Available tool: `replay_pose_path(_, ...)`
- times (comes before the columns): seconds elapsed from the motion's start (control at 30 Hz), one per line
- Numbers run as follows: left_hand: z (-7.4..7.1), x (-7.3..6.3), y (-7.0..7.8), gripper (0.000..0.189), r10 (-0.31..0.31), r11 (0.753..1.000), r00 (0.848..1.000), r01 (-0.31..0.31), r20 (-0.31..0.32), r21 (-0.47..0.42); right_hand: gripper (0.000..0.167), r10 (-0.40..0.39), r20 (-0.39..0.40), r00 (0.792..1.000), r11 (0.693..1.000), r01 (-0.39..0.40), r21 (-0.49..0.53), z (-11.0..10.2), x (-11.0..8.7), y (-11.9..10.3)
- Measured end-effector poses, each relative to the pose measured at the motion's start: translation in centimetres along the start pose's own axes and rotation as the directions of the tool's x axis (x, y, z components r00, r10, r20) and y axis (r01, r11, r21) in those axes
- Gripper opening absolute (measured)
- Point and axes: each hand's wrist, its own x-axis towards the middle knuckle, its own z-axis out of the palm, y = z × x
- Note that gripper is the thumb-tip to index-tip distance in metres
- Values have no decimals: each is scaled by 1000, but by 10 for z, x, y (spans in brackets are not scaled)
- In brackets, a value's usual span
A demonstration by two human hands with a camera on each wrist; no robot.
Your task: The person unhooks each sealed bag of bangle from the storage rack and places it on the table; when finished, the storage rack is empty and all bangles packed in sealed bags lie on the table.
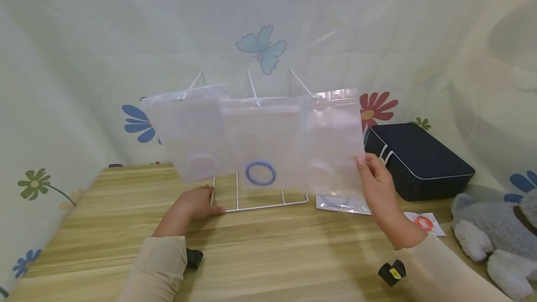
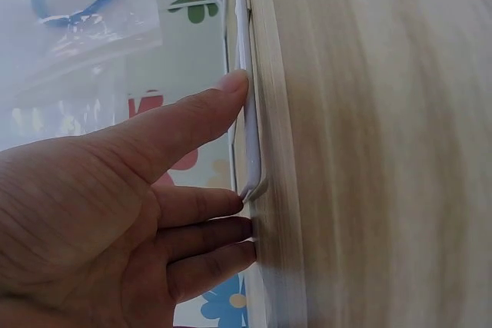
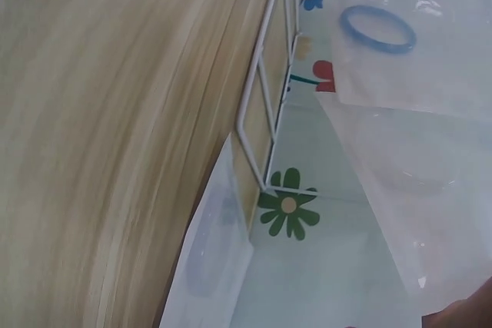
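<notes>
A white wire rack (image 1: 238, 195) stands on the table, three clear zip bags hanging from its hooks. The left bag (image 1: 184, 129) holds a pale ring, and the middle bag (image 1: 264, 134) has a blue ring (image 1: 260, 173) at its bottom. In the right bag (image 1: 335, 139) a whitish ring shows faintly. My left hand (image 1: 194, 203) holds the rack's front left base corner, thumb (image 2: 234, 86) on the wire and fingertips beside the bend. With my right hand (image 1: 377, 185) I pinch the right bag's outer edge, thumb in front; the fingers behind are partly hidden.
Beneath the right bag lies another bag (image 1: 346, 205) on the table. Farther right are a small white packet (image 1: 436, 224) with an orange-red ring, a dark zippered case (image 1: 419, 157) and a grey plush toy (image 1: 495, 232). A flowered curtain (image 1: 105, 59) hangs behind the table.
</notes>
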Motion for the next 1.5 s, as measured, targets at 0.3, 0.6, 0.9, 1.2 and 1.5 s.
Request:
replay_pose_path(0.3,-3,0,1,78,8,1000,1000,-8,-4,-5,37,59,-15,998,997,-58,42,-11,-16,-13)
replay_pose_path(0.6,-4,1,0,79,6,1000,1000,-6,3,-3,33,9,12,1000,999,-9,36,-31,-26,-18)
replay_pose_path(0.9,-1,2,-2,79,9,1000,1000,-9,6,7,30,188,207,960,976,-205,66,-68,-48,-1)
replay_pose_path(1.2,-3,-2,0,80,0,1000,1000,0,30,11,60,518,307,799,847,-530,-51,-86,-76,13)
replay_pose_path(1.5,-2,1,-1,80,4,1000,1000,-4,30,13,89,648,355,674,762,-564,-319,-99,-99,20)
